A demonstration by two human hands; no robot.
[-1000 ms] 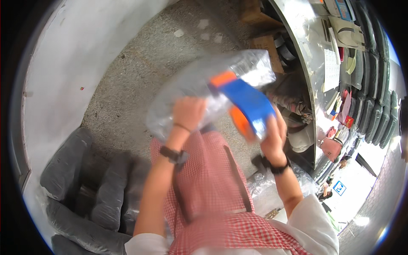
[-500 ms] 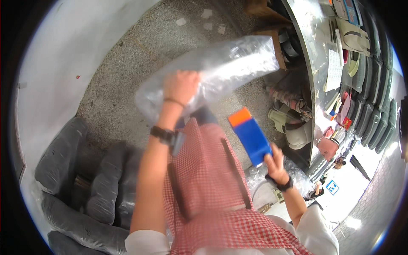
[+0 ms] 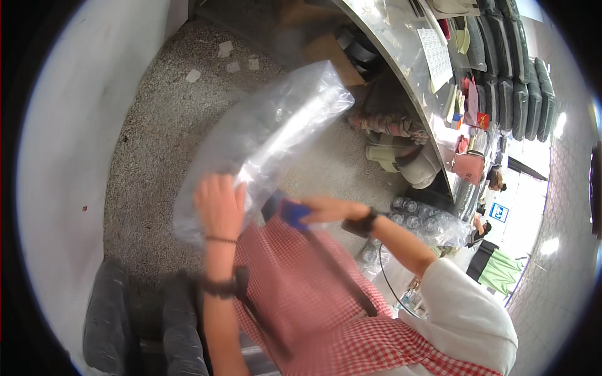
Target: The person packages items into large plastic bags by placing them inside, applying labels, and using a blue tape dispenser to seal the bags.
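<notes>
My left hand is closed on the near end of a long, pale bundle in shiny clear plastic. The bundle slants away to the upper right, in front of my red checked apron. In my right hand is a blue block-shaped object, its kind unclear. Motion smears this object, and my fingers hide part of it. It sits near the bundle's lower edge; whether the two touch, I cannot tell.
Dark plastic-wrapped bundles stand at lower left. A metal-topped workbench curves along the right, with papers and stacked dark packs. Beneath it are a cardboard box and pale bags. Paper scraps lie on the floor.
My right hand has brought the blue object left, toward the bundle; its orange end no longer shows. My left hand and the bundle's near end sit lower, and the bundle slants more steeply.
</notes>
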